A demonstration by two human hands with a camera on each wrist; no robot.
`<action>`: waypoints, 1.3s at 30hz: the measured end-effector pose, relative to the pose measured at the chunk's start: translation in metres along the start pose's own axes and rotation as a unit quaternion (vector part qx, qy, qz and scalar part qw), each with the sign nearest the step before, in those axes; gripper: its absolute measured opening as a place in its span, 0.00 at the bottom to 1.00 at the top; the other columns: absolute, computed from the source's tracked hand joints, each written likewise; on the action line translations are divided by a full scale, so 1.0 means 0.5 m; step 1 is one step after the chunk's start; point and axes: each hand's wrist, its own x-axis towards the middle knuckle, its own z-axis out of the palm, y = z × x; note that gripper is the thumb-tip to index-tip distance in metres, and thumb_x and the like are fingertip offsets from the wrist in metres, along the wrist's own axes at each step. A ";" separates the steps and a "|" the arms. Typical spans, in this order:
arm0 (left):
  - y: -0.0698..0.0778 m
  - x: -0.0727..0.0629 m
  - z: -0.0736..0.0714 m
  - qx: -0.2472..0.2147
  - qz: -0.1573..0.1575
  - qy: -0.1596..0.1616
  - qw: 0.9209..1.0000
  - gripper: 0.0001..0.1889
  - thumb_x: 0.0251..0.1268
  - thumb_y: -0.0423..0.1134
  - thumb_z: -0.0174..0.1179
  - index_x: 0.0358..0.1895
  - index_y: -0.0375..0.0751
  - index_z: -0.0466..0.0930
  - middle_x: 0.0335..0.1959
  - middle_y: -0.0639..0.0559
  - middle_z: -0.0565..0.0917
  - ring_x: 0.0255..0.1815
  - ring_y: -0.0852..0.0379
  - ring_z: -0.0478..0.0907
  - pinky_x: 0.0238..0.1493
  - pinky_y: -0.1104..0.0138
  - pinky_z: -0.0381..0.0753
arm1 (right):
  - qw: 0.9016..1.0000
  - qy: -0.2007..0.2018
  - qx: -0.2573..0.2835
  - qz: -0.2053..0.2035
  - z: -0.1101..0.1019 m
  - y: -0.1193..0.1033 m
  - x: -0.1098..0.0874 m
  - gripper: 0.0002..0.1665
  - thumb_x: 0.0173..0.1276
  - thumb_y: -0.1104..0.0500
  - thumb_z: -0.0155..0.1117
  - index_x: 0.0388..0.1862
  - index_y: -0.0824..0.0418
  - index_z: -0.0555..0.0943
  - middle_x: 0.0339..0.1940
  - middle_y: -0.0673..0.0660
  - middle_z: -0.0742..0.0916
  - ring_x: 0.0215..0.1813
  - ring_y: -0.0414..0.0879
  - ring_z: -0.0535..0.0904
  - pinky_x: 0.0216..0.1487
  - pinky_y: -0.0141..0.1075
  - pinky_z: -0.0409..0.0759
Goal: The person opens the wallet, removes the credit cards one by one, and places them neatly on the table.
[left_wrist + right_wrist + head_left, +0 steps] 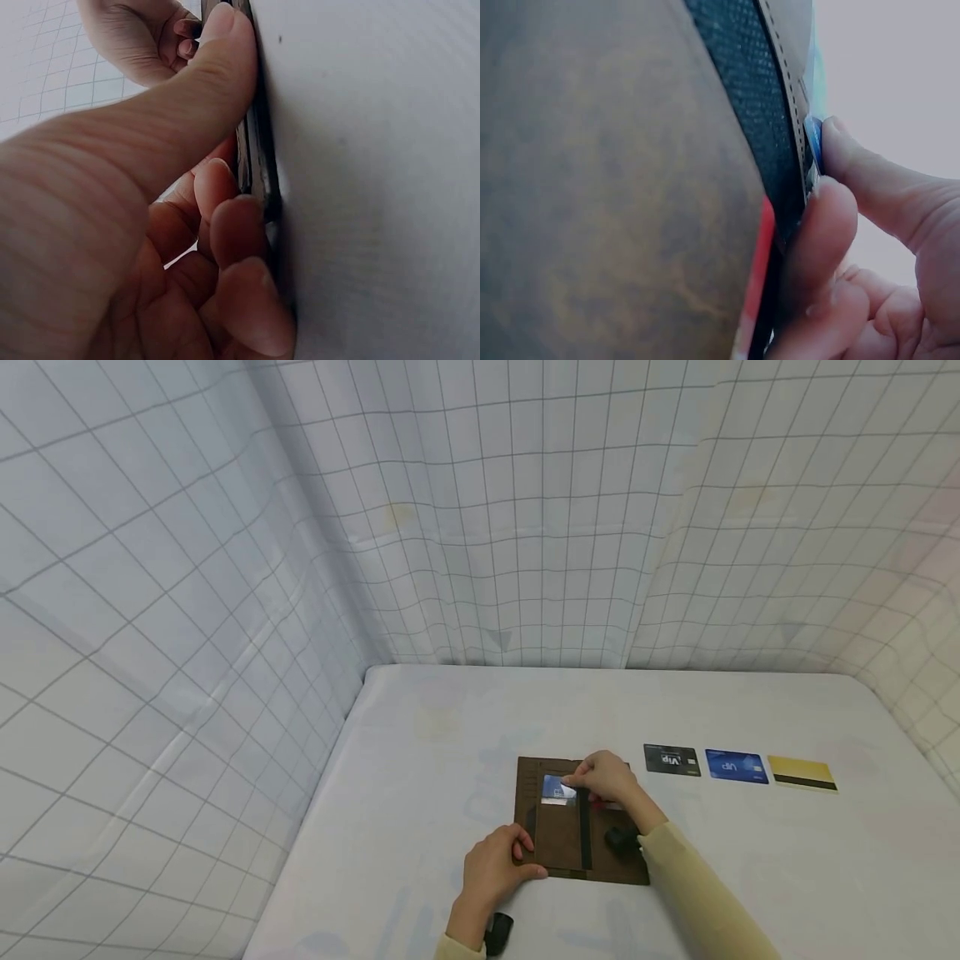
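An open brown leather wallet (pixel 557 843) lies on the white table, a dark strap (pixel 586 839) running down its middle. My left hand (pixel 495 862) grips its lower left corner. In the left wrist view the thumb (pixel 217 64) presses along the wallet's edge, with curled fingertips (pixel 238 225) at the corner. A blue card (pixel 555 787) sticks out of the left half's pocket. Between thumb and finger, my right hand (pixel 606 777) pinches that card by its right side. A red item (pixel 756 274), partly hidden by the hand, shows in the right half.
To the right of the wallet, a black card (pixel 671 760), another blue card (pixel 737 766) and a gold card (pixel 802 772) lie in a row. White gridded curtains (pixel 510 527) enclose the table (pixel 405 777) at the back and sides.
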 end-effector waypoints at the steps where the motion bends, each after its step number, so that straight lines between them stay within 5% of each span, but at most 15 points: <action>1: 0.000 0.000 0.001 0.000 0.000 0.001 1.000 0.19 0.40 0.53 0.76 0.31 0.54 0.75 0.21 0.65 0.67 0.18 0.66 0.63 0.21 0.69 0.63 | 1.000 -0.001 0.002 0.000 0.000 0.000 0.001 0.17 0.58 0.46 0.71 0.24 0.58 0.82 0.15 0.52 0.79 0.17 0.43 0.74 0.18 0.33 0.69; 10: -0.002 0.000 0.001 -0.001 0.004 0.001 1.000 0.19 0.40 0.54 0.76 0.31 0.54 0.75 0.21 0.66 0.67 0.19 0.67 0.63 0.22 0.69 0.64 | 1.000 0.005 0.020 -0.005 -0.003 -0.001 0.001 0.20 0.56 0.44 0.72 0.24 0.59 0.79 0.16 0.53 0.79 0.16 0.45 0.76 0.18 0.35 0.74; 26: 0.000 -0.001 -0.002 -0.002 0.006 0.000 1.000 0.19 0.40 0.54 0.75 0.31 0.53 0.76 0.21 0.66 0.67 0.19 0.67 0.63 0.21 0.69 0.63 | 0.997 -0.005 -0.065 -0.042 -0.003 -0.016 0.000 0.27 0.46 0.41 0.77 0.13 0.55 0.72 0.10 0.48 0.74 0.12 0.42 0.71 0.17 0.33 0.65; 39: 0.000 -0.002 -0.003 -0.004 0.006 -0.001 1.000 0.19 0.40 0.53 0.75 0.31 0.53 0.76 0.21 0.65 0.67 0.18 0.67 0.63 0.21 0.69 0.63 | 0.999 0.013 -0.043 -0.026 -0.001 -0.005 0.008 0.25 0.50 0.42 0.76 0.28 0.59 0.75 0.22 0.51 0.79 0.19 0.45 0.76 0.23 0.38 0.72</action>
